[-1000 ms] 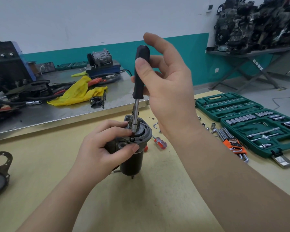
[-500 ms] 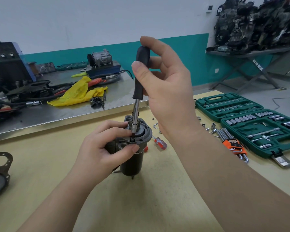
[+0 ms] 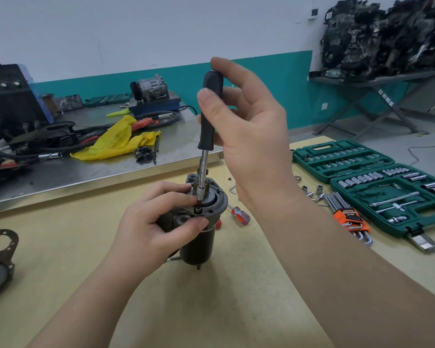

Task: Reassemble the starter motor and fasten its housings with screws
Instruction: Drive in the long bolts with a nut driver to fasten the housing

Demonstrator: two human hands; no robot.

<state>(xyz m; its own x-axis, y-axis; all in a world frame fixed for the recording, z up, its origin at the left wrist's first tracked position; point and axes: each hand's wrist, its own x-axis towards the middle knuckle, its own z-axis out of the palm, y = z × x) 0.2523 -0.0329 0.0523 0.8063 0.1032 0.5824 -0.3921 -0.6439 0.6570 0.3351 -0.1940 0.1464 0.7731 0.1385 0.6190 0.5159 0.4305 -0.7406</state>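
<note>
Head view: left hand [image 3: 146, 229] hides much of starter motor [image 3: 201, 237].

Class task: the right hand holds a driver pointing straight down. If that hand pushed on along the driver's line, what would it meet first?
The driver in the right hand already has its tip at the motor's end cap, by the left hand's fingertips. So it would probably meet the cap's screw hole first; depth is unclear.

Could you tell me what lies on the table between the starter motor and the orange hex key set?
In the head view, a red-handled screwdriver lies between the starter motor and the hex key set; the right forearm hides the rest.
</note>
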